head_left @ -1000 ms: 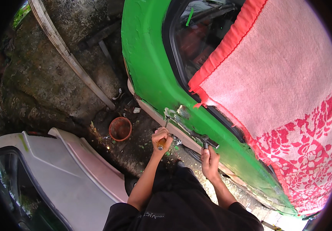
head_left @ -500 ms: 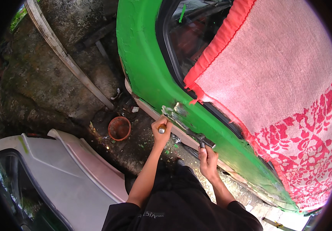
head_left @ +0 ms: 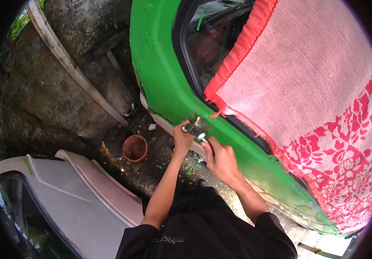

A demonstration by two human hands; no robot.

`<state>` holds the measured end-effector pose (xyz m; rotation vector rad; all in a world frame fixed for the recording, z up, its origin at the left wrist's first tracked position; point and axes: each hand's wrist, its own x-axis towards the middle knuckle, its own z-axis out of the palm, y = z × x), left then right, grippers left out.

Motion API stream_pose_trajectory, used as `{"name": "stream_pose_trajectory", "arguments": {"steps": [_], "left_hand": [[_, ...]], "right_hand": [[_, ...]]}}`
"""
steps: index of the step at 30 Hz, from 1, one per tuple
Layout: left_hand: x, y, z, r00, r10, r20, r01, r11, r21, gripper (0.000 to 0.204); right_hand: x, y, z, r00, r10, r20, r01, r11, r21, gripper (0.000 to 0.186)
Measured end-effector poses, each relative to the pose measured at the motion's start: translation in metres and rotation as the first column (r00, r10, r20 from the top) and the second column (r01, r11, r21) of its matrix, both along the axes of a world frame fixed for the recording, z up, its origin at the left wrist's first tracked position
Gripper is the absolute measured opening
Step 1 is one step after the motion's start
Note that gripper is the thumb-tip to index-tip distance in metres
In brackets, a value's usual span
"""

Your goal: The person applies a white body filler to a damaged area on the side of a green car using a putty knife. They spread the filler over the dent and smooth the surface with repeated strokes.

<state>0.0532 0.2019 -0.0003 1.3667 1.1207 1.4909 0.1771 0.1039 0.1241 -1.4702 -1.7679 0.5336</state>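
My left hand (head_left: 181, 140) is closed around an upright chisel-like tool beside the green car body (head_left: 164, 86). The tool's amber, metal-capped butt is hidden now behind the head of a hammer (head_left: 193, 130). My right hand (head_left: 222, 160) grips the hammer's handle, and the hammer head lies right over my left fist. Just beyond the fist, a chipped patch (head_left: 201, 124) shows pale filler and grey under the green paint. The tool's working end is out of sight below my hand.
A pink-and-red towel (head_left: 298, 82) drapes over the car's window. An orange-brown pot (head_left: 134, 148) stands on the littered ground to the left. Behind it lies a long curved strip (head_left: 74, 64). A pale vehicle panel (head_left: 74, 194) is close by at the lower left.
My right hand has swung the hammer leftward and forward, from beside the lower panel onto the tool's butt at my left fist. My left hand stays nearly in place, still gripping.
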Motion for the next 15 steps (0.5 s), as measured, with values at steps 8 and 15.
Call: {"name": "stream_pose_trajectory", "arguments": {"steps": [8,15], "left_hand": [[-0.007,0.003,-0.016,1.0,-0.026,-0.011,0.025,0.999,-0.036,0.025],[-0.005,0.007,-0.014,0.999,-0.014,-0.044,0.015,1.0,0.017,0.029]], "right_hand": [[-0.002,-0.003,-0.004,1.0,0.002,-0.021,-0.003,0.999,-0.033,0.018],[-0.002,0.002,-0.017,0.998,0.031,0.047,-0.028,0.997,-0.067,0.018]]}}
